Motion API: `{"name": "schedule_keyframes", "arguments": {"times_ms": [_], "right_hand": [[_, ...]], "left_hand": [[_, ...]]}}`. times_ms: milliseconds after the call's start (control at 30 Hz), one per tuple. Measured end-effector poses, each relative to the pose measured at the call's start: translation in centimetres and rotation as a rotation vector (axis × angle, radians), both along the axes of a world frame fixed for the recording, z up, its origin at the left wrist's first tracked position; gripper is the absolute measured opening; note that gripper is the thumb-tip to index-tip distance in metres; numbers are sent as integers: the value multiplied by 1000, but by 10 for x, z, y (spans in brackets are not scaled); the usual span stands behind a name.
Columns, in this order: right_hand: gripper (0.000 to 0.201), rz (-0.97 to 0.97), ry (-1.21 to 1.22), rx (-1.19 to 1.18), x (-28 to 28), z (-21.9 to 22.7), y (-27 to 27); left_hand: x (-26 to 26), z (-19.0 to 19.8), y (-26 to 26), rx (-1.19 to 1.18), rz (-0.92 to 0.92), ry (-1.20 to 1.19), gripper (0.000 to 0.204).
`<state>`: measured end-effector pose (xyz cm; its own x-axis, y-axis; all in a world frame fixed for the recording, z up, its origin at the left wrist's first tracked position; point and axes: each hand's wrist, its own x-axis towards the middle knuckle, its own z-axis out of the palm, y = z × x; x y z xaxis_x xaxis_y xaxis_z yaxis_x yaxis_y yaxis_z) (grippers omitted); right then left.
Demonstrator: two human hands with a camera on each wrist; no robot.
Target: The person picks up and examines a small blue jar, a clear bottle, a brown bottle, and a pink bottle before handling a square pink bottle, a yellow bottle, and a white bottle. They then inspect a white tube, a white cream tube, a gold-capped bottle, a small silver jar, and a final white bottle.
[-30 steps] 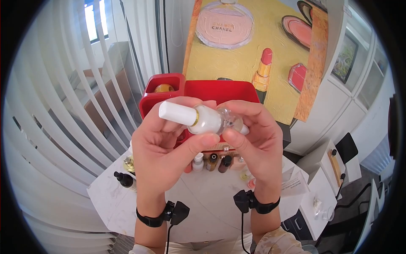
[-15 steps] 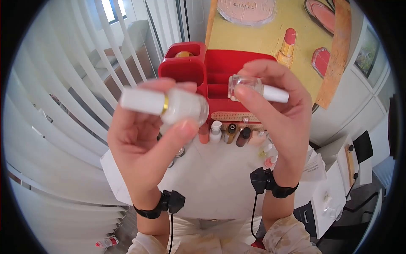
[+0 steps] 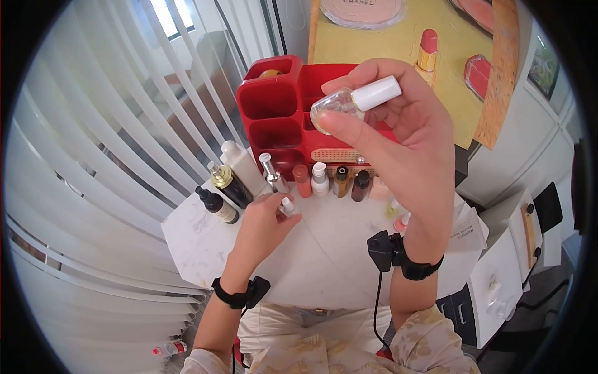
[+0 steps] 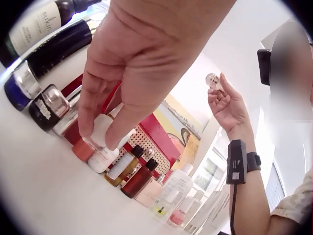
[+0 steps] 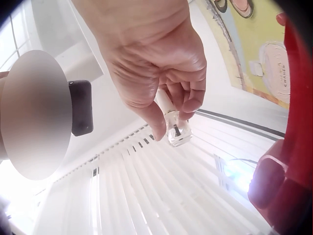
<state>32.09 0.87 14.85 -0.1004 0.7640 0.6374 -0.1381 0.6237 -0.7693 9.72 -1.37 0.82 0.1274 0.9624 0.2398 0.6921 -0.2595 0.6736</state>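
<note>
My right hand (image 3: 414, 134) is raised in front of the red organizer (image 3: 271, 100) and pinches a clear nail polish bottle (image 3: 339, 103) with a white cap. In the right wrist view a dark brush shows inside this glass bottle (image 5: 178, 131). Lower down at the tabletop, my left hand (image 3: 263, 225) pinches a white nail polish bottle (image 3: 287, 204) between thumb and fingers. The left wrist view shows that white bottle (image 4: 101, 128) upright at the fingertips, in front of the row of bottles and partly hidden by the fingers.
Along the organizer stand a coral tube (image 3: 302, 181), a white pump bottle (image 3: 320, 179), an amber bottle (image 3: 340, 182) and a dark red one (image 3: 360, 186). Left of my left hand are a black dropper bottle (image 3: 217, 204) and a gold-collared bottle (image 3: 230, 185). Vertical blinds (image 3: 112, 156) hang at the left.
My hands have separated. The left one has lowered the white nail polish bottle from chest height to the tabletop. The right one keeps the clear bottle raised, now tilted with its cap end higher.
</note>
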Motion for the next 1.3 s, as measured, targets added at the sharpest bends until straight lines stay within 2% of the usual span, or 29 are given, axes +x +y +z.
{"name": "schedule_keyframes", "arguments": {"times_ms": [367,533,633,733,767,867,900,1033,1167,1300], "right_hand": [[35,-38,-46,81,7,-3,4],[36,-36,-38,50,5,-4,4],[36,-33,-9,17,4,0,0],[36,-49,-12,22,2,-1,-2],[36,-61,-26,34,2,0,-2],[38,-88,-36,34,-2,-3,-2],[38,-94,-51,32,-4,-3,-2],[38,-119,-83,-13,-4,-3,-1],[37,-195,-167,12,-4,-6,3],[36,-186,-179,-83,-16,-3,0]], "left_hand": [[9,-25,21,16,-9,60,37],[9,-18,18,-3,1,7,43],[4,5,8,63,42,51,37],[0,33,5,74,62,-292,25],[1,35,9,143,17,-501,20],[8,53,22,263,47,-766,22],[17,54,31,404,64,-828,29],[25,47,52,516,92,-886,41],[21,32,62,789,111,-770,56],[9,20,61,817,-22,-842,54]]}}
